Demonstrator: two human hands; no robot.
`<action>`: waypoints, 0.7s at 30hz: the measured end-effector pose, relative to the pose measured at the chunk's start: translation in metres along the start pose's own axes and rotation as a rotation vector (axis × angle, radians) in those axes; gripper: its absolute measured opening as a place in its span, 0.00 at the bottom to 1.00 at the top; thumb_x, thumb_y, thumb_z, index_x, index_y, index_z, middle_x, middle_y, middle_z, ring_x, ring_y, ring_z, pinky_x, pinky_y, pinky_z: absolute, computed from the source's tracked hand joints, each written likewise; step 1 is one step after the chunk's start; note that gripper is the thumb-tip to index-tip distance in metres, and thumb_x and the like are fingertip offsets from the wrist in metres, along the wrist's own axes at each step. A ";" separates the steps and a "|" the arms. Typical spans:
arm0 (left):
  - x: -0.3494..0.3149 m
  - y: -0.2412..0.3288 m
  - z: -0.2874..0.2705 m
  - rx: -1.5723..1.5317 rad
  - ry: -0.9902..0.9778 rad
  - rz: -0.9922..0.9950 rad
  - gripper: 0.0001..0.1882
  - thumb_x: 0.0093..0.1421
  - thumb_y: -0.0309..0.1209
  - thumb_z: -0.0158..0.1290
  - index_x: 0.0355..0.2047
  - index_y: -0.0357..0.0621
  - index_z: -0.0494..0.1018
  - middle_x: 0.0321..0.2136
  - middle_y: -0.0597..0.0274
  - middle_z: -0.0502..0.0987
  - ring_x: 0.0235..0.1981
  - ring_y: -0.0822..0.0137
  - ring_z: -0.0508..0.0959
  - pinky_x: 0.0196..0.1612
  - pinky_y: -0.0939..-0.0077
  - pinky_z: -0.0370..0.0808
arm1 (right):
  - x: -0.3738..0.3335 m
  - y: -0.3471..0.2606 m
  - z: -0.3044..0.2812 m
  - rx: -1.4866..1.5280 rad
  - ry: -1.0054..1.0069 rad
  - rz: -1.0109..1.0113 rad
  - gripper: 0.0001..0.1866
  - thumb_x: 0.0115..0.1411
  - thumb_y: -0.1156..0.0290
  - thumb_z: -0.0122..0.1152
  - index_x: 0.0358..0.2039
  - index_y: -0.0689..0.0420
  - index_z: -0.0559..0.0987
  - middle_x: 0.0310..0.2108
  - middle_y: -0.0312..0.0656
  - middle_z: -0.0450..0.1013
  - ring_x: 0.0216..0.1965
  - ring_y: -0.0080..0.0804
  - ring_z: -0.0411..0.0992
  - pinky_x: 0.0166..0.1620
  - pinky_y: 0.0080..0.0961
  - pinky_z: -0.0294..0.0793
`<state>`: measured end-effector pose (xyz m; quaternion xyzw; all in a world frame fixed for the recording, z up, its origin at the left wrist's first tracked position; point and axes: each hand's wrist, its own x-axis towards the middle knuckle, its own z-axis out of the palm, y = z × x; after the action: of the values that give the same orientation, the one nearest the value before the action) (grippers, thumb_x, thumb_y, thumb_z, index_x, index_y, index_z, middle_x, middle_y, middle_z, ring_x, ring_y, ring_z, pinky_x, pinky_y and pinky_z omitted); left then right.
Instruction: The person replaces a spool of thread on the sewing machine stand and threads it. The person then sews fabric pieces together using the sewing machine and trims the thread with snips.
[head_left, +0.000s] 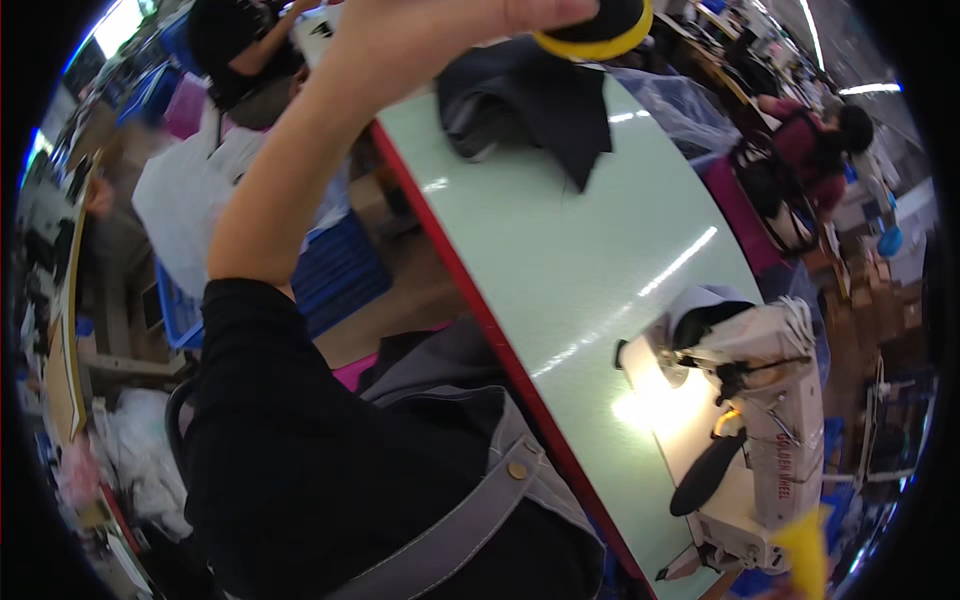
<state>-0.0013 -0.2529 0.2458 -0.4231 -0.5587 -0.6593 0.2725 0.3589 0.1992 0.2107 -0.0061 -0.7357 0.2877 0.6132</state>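
Observation:
My left arm rises across the view in a black sleeve. My left hand is partly cut off by the upper edge. Its thumb lies against a black round-edged piece with a yellow rim, seemingly gripped; the other fingers are out of view. Beneath it, dark grey cloth lies crumpled on the pale green tabletop. At the lower right a blurred yellow strip shows beside a skin-coloured smear, perhaps my right hand; its fingers cannot be made out.
A white sewing machine with a lit lamp stands at the table's right, grey fabric beside it. Blue crates and a white bag are at the left. One person sits at the far left, another at the far right.

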 end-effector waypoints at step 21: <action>-0.188 -0.020 -0.209 0.242 0.022 -0.500 0.47 0.45 0.33 0.72 0.63 0.49 0.57 0.53 0.61 0.72 0.56 0.65 0.72 0.58 0.62 0.70 | -0.351 -0.088 0.490 0.556 -1.227 1.735 0.27 0.64 0.60 0.59 0.57 0.62 0.65 0.51 0.50 0.71 0.50 0.46 0.75 0.48 0.38 0.79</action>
<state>0.0215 -0.4719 0.0697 -0.2292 -0.7176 -0.6389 0.1559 0.0319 -0.2051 -0.1070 -0.2390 -0.5707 0.7310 -0.2879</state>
